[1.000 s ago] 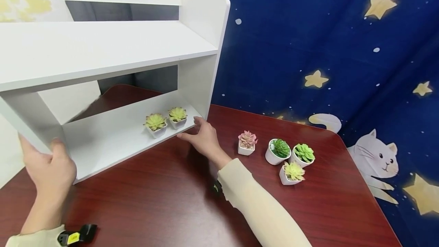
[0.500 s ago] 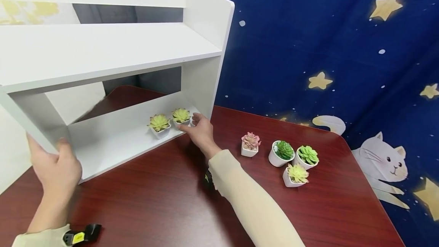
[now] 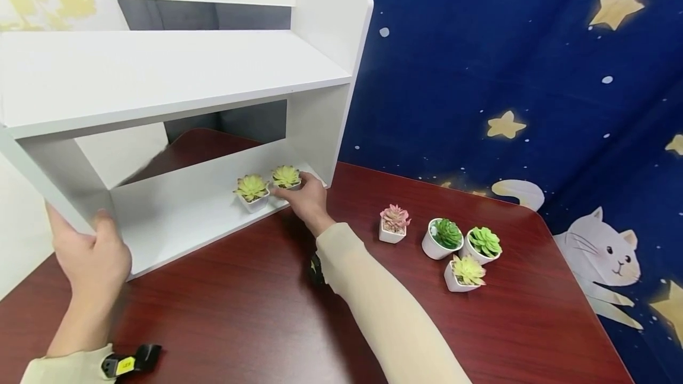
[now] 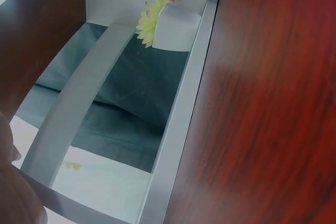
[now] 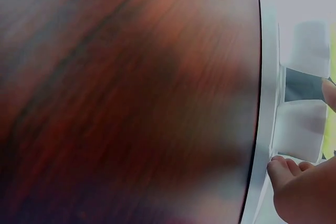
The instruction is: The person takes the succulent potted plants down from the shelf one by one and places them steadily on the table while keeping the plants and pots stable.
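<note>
My left hand [image 3: 95,256] grips the left side panel of a white two-tier shelf [image 3: 176,114], thumb inside and fingers outside. Two yellow-green potted succulents stand side by side on its lower board, near the right end. Around the right potted succulent [image 3: 286,176] is my right hand [image 3: 305,199], thumb on one side of the white pot and fingers on the other. Close to that thumb stands the left potted succulent [image 3: 252,191]. In the right wrist view the gripped pot [image 5: 299,129] shows between thumb and curled fingers.
On the reddish-brown table [image 3: 229,319], right of the shelf, stand a pink succulent [image 3: 393,224], a dark green one [image 3: 444,237], a bright green one [image 3: 482,245] and a yellow-green one [image 3: 465,273]. A blue star-patterned curtain [image 3: 437,88] hangs behind.
My right hand has moved from the shelf's front edge onto the right potted succulent and closed round its pot. The left hand keeps its hold on the panel. The whole view has shifted slightly.
</note>
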A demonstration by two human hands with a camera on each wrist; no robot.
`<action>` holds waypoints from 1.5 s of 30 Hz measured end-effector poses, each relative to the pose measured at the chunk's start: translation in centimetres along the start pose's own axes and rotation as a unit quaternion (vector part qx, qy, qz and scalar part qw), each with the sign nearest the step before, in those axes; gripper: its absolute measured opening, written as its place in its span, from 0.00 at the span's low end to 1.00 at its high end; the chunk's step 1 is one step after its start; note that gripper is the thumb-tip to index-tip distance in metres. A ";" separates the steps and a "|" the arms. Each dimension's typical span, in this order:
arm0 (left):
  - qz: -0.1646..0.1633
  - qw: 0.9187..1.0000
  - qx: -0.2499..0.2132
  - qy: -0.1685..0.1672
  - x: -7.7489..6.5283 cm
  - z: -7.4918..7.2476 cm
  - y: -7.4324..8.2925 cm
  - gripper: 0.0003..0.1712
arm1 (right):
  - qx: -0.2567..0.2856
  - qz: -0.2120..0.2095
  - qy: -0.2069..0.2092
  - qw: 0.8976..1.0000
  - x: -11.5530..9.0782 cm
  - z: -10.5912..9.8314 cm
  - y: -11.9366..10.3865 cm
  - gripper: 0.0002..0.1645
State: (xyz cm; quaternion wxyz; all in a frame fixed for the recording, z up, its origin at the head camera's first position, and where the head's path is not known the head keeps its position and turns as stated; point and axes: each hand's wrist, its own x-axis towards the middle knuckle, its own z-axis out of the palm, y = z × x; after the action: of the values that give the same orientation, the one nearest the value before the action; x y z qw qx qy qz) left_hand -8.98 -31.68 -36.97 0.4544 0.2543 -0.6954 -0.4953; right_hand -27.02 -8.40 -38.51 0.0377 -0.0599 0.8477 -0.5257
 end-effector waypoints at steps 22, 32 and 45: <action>0.008 1.000 -0.015 0.001 -0.3 0.1 0.8 0.36 | 0.134 0.067 0.036 0.988 0.0 0.8 -1.4 0.39; 0.009 1.000 -0.002 0.004 0.0 0.1 0.0 0.36 | 0.117 0.065 0.086 0.987 -1.4 -1.2 -1.5 0.39; 0.019 1.000 0.014 0.006 0.0 0.1 -0.5 0.36 | 0.049 -0.004 0.113 0.992 -4.3 -5.2 0.2 0.41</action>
State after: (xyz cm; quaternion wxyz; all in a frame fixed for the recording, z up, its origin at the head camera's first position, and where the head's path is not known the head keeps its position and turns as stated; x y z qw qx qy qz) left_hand -9.14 -31.83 -37.38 0.4638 0.2504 -0.7045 -0.4752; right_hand -23.41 -3.08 -36.35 -0.0576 -0.0012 0.8195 -0.5702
